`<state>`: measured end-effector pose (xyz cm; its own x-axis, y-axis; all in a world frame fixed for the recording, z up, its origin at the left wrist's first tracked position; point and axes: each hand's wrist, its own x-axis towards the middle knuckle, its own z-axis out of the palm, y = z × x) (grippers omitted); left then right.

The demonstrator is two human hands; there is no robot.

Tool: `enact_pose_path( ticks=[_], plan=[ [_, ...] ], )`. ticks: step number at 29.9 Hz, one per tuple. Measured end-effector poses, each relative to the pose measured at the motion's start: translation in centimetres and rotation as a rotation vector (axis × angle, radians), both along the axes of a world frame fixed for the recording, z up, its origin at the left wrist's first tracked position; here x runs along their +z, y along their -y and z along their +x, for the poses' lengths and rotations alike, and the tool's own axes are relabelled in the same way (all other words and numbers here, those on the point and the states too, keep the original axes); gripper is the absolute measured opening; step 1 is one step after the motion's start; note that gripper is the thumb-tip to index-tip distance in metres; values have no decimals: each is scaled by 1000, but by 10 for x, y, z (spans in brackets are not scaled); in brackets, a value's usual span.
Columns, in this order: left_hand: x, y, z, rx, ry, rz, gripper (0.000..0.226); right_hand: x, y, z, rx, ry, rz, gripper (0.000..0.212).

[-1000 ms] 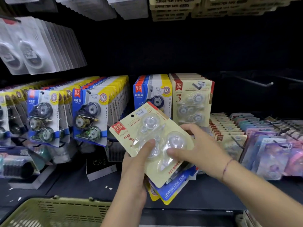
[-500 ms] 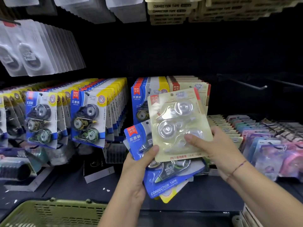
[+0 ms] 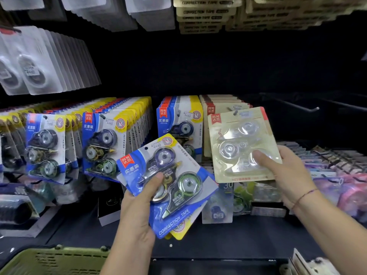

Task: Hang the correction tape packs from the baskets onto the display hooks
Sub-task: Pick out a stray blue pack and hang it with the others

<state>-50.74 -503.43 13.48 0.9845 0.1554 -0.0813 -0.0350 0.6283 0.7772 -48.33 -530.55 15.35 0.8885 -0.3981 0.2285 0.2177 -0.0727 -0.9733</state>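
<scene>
The left hand (image 3: 137,213) grips a tilted stack of blue correction tape packs (image 3: 168,175), thumb across the top blister. Up and right of its fingers (image 3: 154,185), the right hand (image 3: 292,175) pinches a beige pack (image 3: 238,143) upright before the hung beige row (image 3: 224,104). A green basket (image 3: 49,261) lies below left.

The beige pack (image 3: 234,147) in the right hand (image 3: 288,175) is matt card under a glossy clear plastic blister; the blue pack (image 3: 186,185) in the left hand (image 3: 137,207) is shiny printed card.
</scene>
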Motion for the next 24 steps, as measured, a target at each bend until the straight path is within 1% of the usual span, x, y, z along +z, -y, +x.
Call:
enact_pose_path(
  ticks=[4, 6, 7, 9, 11, 13, 14, 15, 16, 17, 18, 19, 21, 23, 24],
  plan=[
    [2, 0, 0, 7, -21, -13, 43, -1, -5, 26, 40, -81, 51, 13],
    [2, 1, 0, -9, -41, -18, 42, -1, -7, 44, 15, -111, 9, 9],
    [2, 1, 0, -18, -50, -18, 43, -3, -7, 53, -1, -134, -35, 12],
    [1, 2, 0, -32, -67, -11, 46, -7, -6, 71, -8, -220, -107, 28],
    [1, 2, 1, -46, -85, -3, 50, -11, -6, 82, -9, -361, -130, 46],
    [0, 2, 2, -52, -101, 6, 54, -17, -4, 89, -113, -478, -234, 62],
    [0, 1, 2, -53, -103, 15, 56, -18, -5, 88, -204, -495, -320, 65],
    [0, 2, 3, -54, -101, 26, 58, -17, -8, 82, -295, -454, -387, 63],
    [0, 1, 4, -54, -95, 41, 60, -15, -14, 73, -352, -362, -409, 56],
    [1, 2, 4, -53, -85, 60, 62, -12, -21, 62, -340, -258, -402, 47],
    [1, 3, 4, -48, -70, 80, 64, -9, -30, 49, -251, -174, -396, 40],
    [2, 5, 4, -41, -53, 100, 66, -6, -42, 34, -108, -127, -386, 38],
    [3, 10, 3, -21, -32, 137, 68, -1, -68, 2, 172, -130, -338, 46],
    [3, 16, 2, 0, -25, 154, 66, -5, -86, -19, 308, -166, -318, 57],
    [2, 19, 2, 10, -22, 156, 66, -9, -91, -24, 322, -177, -332, 56]
  ],
)
